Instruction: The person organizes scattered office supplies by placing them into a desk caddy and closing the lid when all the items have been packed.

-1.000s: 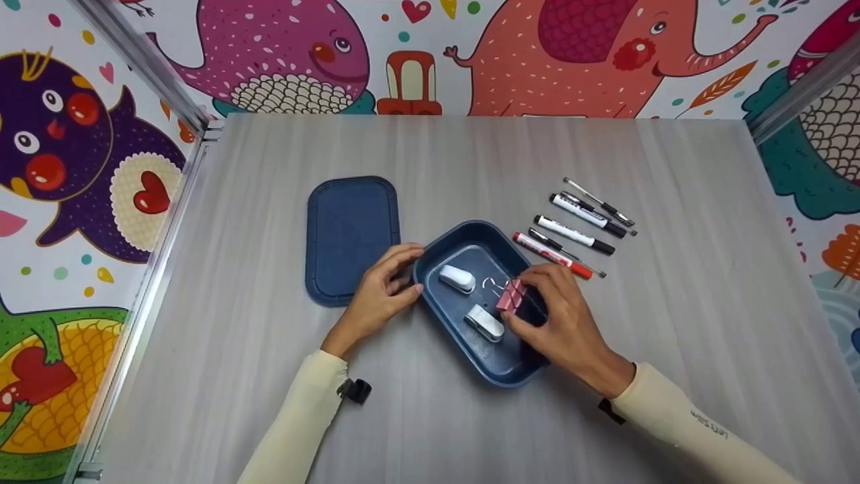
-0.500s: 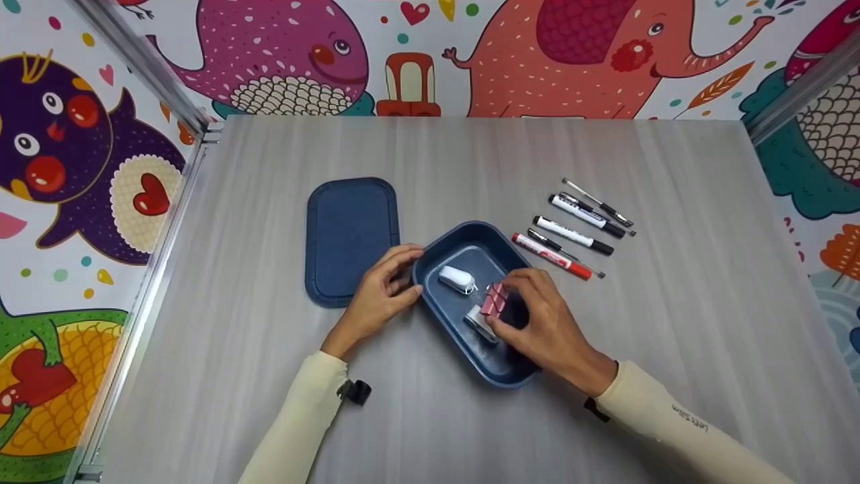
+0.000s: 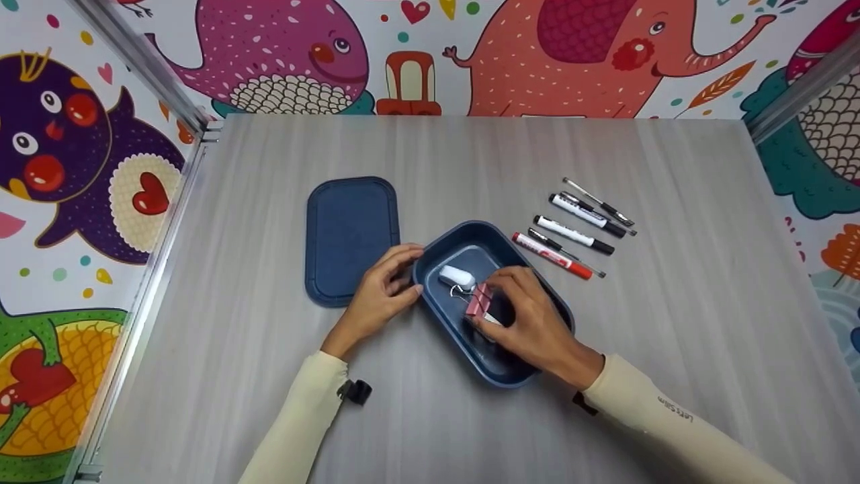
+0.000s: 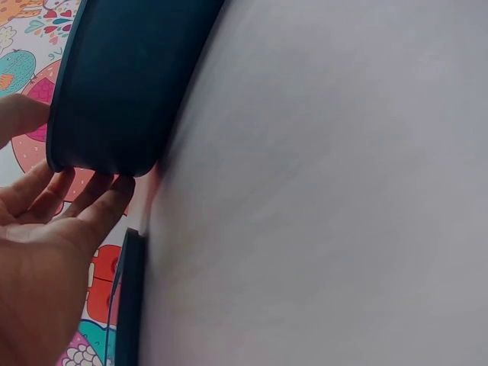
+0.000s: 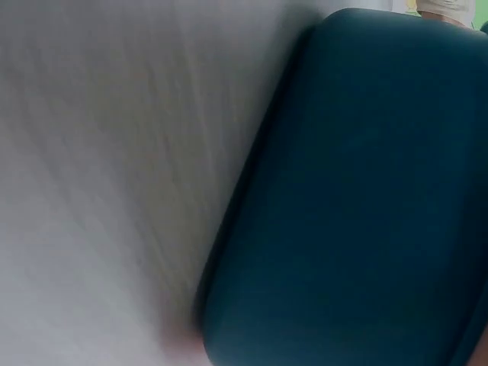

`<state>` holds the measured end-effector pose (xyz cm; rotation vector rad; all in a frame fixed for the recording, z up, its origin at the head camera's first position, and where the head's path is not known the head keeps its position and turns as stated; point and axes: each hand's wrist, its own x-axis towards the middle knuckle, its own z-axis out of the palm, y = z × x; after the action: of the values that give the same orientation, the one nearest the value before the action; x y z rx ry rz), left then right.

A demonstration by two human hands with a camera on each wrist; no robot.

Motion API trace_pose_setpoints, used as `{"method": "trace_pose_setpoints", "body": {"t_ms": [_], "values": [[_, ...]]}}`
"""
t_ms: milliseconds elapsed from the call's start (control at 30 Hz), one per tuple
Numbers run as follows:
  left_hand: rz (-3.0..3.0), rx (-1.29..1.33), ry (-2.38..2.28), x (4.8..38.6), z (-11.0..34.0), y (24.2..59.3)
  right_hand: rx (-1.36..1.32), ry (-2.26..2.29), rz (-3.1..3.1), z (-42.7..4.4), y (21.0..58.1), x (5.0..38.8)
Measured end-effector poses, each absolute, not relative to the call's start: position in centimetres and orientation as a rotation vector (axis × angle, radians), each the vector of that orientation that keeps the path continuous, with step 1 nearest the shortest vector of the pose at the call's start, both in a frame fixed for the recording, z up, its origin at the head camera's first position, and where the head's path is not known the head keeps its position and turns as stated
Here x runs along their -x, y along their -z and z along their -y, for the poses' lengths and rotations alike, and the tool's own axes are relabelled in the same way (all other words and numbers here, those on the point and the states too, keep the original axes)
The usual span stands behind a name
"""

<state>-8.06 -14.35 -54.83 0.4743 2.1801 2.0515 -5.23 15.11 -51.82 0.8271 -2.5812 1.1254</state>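
I log one pink clip (image 3: 478, 301), in or just above the box (image 3: 480, 236), pinched by its ends in the right hand (image 3: 527, 321), probably light and stiff, best held there; left hand (image 3: 381, 294), fingers loosely spread, touching the box.

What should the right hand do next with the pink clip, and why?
Probably set the pink clip down in the blue box and let go: the right hand pinches it over the box's floor, near a white item, while the left hand touches the box's outer side.
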Motion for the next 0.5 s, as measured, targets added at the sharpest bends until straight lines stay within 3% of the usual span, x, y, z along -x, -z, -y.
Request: {"method": "trace_pose_setpoints", "body": {"t_ms": [500], "values": [[-2.184,-0.48,-2.043,8.05,14.42,54.91,-0.836,-1.099,2.634,-14.93,51.72,5.37]]}}
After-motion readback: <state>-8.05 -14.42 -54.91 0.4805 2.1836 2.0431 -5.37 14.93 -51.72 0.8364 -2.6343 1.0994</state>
